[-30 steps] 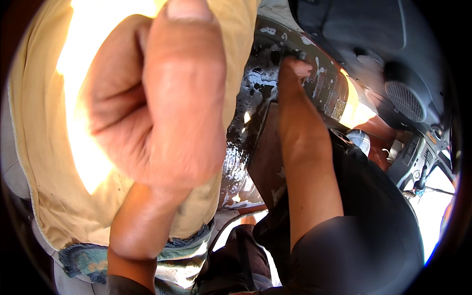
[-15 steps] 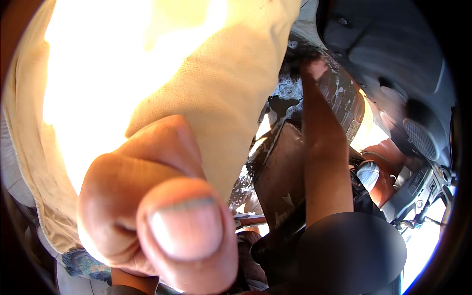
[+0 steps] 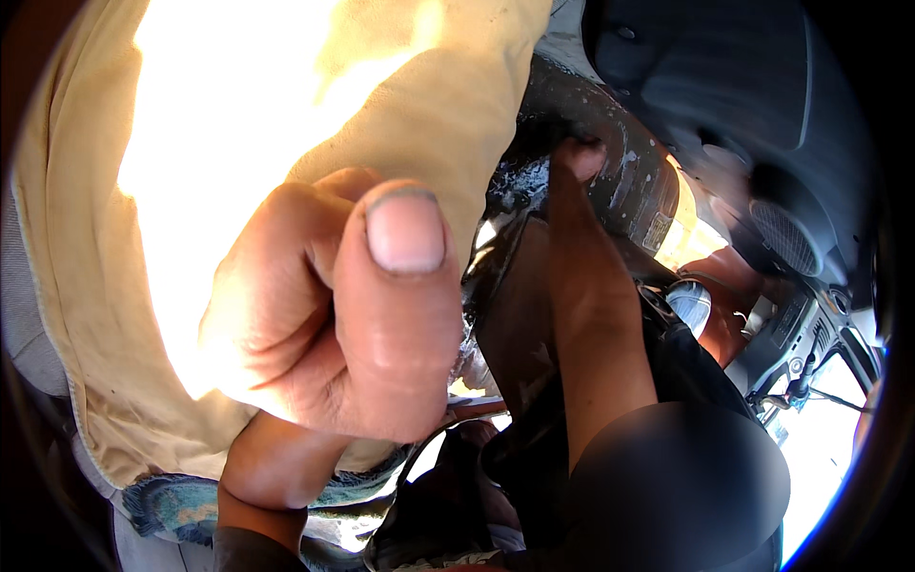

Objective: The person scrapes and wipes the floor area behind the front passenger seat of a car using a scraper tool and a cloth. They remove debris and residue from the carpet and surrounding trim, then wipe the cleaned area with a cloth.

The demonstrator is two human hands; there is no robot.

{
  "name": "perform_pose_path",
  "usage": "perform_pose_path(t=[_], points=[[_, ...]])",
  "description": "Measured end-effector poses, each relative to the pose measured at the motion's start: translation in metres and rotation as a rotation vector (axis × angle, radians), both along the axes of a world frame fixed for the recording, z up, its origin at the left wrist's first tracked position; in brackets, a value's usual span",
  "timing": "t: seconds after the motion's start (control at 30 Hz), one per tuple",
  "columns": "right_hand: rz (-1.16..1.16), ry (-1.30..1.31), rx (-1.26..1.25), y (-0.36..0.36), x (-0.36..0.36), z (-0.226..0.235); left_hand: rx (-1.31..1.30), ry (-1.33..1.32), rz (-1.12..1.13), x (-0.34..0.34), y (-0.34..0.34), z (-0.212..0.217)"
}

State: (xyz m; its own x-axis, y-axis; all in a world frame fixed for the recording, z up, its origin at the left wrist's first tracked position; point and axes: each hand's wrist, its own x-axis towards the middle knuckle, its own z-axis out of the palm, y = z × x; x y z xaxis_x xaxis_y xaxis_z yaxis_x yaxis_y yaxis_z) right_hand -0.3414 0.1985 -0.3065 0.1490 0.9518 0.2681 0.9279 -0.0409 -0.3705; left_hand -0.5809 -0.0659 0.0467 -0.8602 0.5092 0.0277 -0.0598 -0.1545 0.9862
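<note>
My left hand (image 3: 329,310) is large in the foreground, closed, with its thumb raised along the curled fingers. It is in front of a beige leather-like seat (image 3: 419,119); whether anything is inside the fist is hidden. My right arm reaches away to a dark, wet metal-looking floor (image 3: 624,119). There my right hand (image 3: 581,157) is bent down in shadow, its fingers mostly hidden, so what they hold cannot be made out. White suds (image 3: 524,181) lie beside it. A brown flat panel (image 3: 519,305) stands next to the right forearm.
At the far right is a dark door panel (image 3: 705,67) with a round speaker grille (image 3: 786,234). Below it is a grey dashboard-like unit (image 3: 786,338). A pale striped object (image 3: 691,305) lies near the right arm. Frayed blue-green cloth (image 3: 172,505) shows under the seat.
My left fist has risen and shifted slightly right, its thumb now pointing upward. My right hand appears a little lower and further left, as does the surrounding scene.
</note>
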Motion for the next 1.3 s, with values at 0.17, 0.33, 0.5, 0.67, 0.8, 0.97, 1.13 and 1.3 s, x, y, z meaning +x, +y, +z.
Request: perform_pose_path(t=[0.17, 0.33, 0.5, 0.67, 0.8, 0.97, 1.13, 1.3], points=[[0.078, -0.115, -0.321, 0.119, 0.025, -0.027, -0.081, 0.076, -0.1, -0.005, -0.01, 0.002], [0.245, -0.332, -0.19, 0.17, 0.024, -0.056, -0.058, 0.074, -0.193, -0.009, -0.005, 0.001], [0.738, -0.183, -0.049, 0.028, -0.076, -0.034, -0.045, 0.091, -0.017, -0.003, -0.005, -0.003], [0.881, -0.002, -0.417, -0.031, -0.048, -0.029, 0.053, 0.042, 0.084, 0.005, 0.008, -0.011], [0.733, 0.011, -0.546, -0.053, -0.053, 0.024, 0.174, -0.274, 0.206, 0.006, 0.003, -0.009], [0.935, -0.225, -0.308, 0.02, -0.121, 0.011, 0.187, -0.057, 0.056, -0.009, -0.008, -0.014], [1.404, -0.386, 0.028, 0.021, -0.093, -0.054, 0.236, 0.022, 0.017, -0.01, 0.001, -0.033], [1.162, -0.165, -0.137, -0.059, -0.082, -0.032, 0.163, 0.122, 0.007, -0.021, 0.008, -0.017]])
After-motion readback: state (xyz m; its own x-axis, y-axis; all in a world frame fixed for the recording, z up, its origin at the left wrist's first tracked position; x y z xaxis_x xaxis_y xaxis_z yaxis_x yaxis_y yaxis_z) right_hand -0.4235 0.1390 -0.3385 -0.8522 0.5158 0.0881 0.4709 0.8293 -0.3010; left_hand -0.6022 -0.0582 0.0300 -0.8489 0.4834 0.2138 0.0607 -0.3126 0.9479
